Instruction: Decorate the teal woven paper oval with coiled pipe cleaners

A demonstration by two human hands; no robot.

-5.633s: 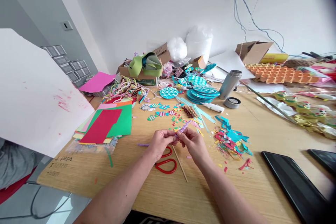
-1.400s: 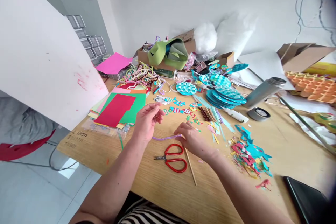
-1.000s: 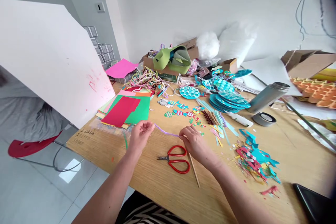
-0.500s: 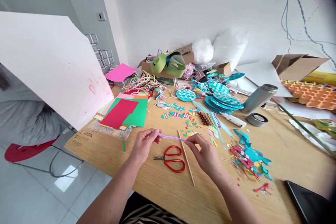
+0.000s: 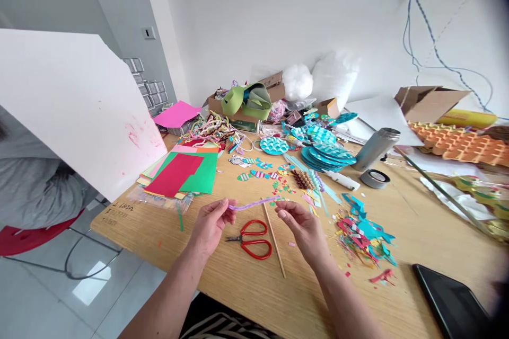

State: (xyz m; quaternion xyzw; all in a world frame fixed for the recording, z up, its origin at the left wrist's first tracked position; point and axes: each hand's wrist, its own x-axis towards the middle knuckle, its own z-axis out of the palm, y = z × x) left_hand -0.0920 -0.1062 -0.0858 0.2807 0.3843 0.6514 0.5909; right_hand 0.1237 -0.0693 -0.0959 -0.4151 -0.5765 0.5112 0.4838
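- Center of the frame: your left hand (image 5: 210, 225) pinches one end of a purple pipe cleaner (image 5: 254, 204), which reaches rightward above the table (image 5: 238, 286).
- Just right of center, your right hand (image 5: 304, 230) has thumb and fingers slightly parted beside the strip's far end; whether they touch it, you cannot tell from this angle.
- With one sure hold, the strip could swing or slip if your left pinch loosens; its thin, springy look suggests it may also kink under an uneven pull.
- Below it, at lower center, red-handled scissors (image 5: 254, 242) point their blades leftward, close by your left wrist; a careless drop of that arm could mean a scratch.
- A wooden stick (image 5: 274, 238) lies slantwise right of the scissors, its upper end crossed by the strip in this view; a brushing right hand could set it rolling.
- Farther up, small green and red paper bits (image 5: 283, 187) and striped paper fish (image 5: 260, 174) lie loose, liable to scatter under a sweeping sleeve or sharp breath.
- At right, a pile of scraps (image 5: 366, 228) sits near your right hand; a wide elbow could spread it toward the black phone (image 5: 449, 296), lower right.
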